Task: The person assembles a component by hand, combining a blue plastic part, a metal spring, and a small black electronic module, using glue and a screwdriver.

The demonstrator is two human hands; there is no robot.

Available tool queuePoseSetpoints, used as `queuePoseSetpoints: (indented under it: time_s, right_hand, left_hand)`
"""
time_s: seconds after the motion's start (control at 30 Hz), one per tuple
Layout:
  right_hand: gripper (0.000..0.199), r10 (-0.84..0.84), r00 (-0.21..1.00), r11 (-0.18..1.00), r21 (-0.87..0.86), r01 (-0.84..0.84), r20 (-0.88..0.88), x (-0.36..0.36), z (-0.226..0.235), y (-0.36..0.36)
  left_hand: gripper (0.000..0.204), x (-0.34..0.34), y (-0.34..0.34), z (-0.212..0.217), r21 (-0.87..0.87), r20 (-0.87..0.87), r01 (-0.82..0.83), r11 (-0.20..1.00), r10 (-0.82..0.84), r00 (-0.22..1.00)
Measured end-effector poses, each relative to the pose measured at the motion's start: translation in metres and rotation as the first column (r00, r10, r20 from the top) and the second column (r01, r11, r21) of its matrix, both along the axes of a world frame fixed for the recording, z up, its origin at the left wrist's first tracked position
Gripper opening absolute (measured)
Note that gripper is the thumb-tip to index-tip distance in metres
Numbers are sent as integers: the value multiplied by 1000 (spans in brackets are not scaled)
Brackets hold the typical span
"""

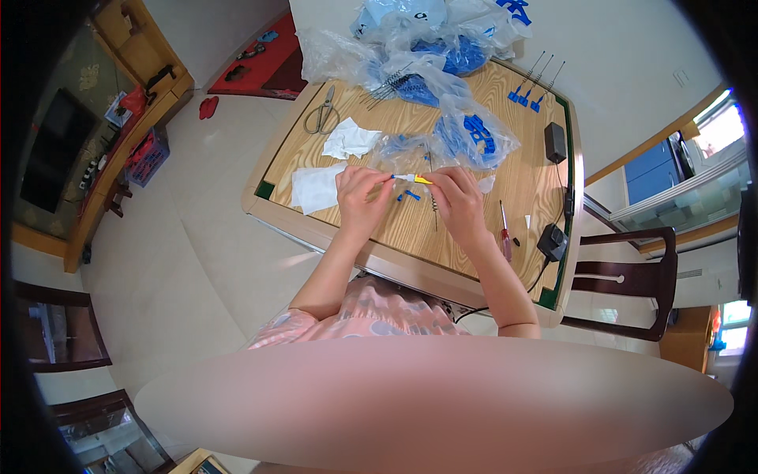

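Small white-and-yellow piece held between both hands above the middle of the worktop, toward its near edge. Long axis running left to right, roughly parallel to that near edge: white end toward the left hand, yellow tip toward the right hand. Left hand fingers pinched together on the white end, a touch of blue just showing at the fingertips; right hand fingers closed on the yellow tip. Both hands equally near, one at each end, so no reach needed from either side.

Directly below the piece, on the wood, a few small blue clips, apart from both hands, between the two wrists. Thin metal rod lying just beside the right hand, pointing toward the near edge. Red-handled screwdriver further right, near the right forearm. White cloth just left of the left hand, at the left edge. Scissors well apart, toward the far left corner. Clear bags of blue parts just beyond the hands, more piled at the far edge. Black adapter at the right edge.
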State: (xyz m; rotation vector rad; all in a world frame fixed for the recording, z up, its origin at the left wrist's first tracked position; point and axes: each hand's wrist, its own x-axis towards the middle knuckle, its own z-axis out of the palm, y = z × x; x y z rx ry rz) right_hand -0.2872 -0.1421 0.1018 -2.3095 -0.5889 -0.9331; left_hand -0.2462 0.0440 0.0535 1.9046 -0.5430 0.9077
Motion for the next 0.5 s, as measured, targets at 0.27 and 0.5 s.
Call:
queuePoseSetpoints:
  time_s: [0.27,0.5]
  right_hand:
    - [22,0,1000,1000,-13,0,-10,0,1,-1]
    - [21,-10,1000,1000,-19,10,-9,-1,3,-2]
  left_hand:
    - [18,0,-1,-1,2,-2,-2,1000,2,1000]
    - [17,0,-2,0,-5,-7,8,1000,-8,1000]
